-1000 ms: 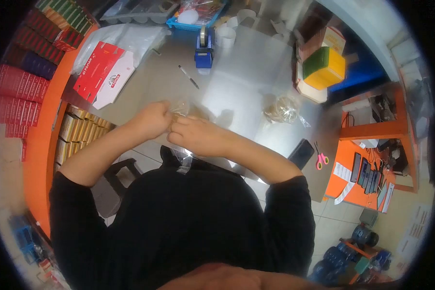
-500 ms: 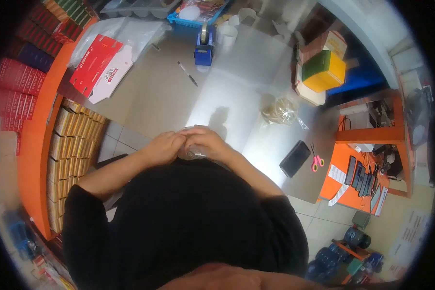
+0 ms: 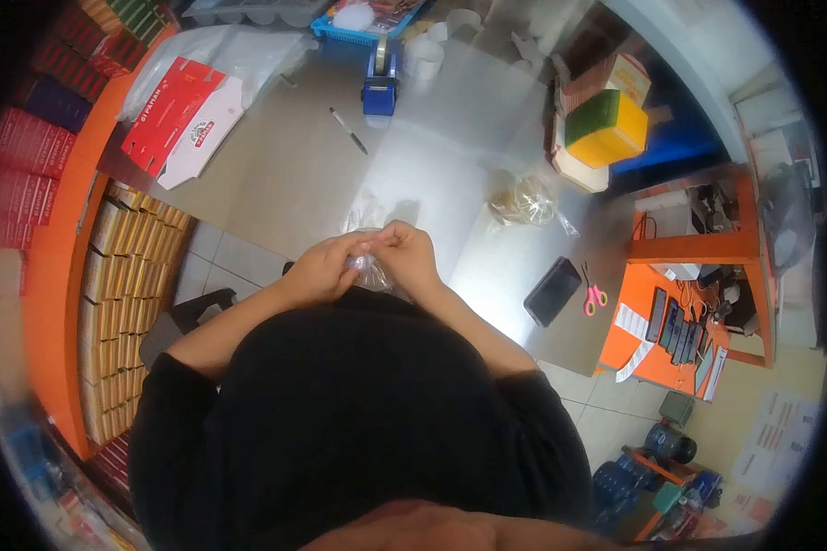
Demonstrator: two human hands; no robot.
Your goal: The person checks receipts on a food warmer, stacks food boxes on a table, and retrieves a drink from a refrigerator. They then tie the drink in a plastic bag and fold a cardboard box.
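Note:
My left hand (image 3: 329,267) and my right hand (image 3: 408,258) meet in front of my body at the table's near edge. Both have their fingers pinched on a clear plastic bag (image 3: 371,275), which bulges below them, with another clear part rising just beyond. What the bag contains is hard to make out. A second clear plastic bag (image 3: 528,200), with something brownish inside, lies on the metal table (image 3: 289,174) beyond my right hand. A black phone (image 3: 552,291) and pink-handled scissors (image 3: 594,296) lie to the right.
A pen (image 3: 348,130) and a blue tape dispenser (image 3: 379,81) are on the table ahead. Flat red-and-white cartons (image 3: 179,119) lie at left, near shelves of stacked boxes (image 3: 119,275). A yellow-green box (image 3: 606,129) stands at right, above an orange shelf (image 3: 698,250) with several phones.
Both hands have risen slightly, and their fingers now pinch the bag's upper part. More of the clear plastic shows between and beyond them. The whole view has shifted a little.

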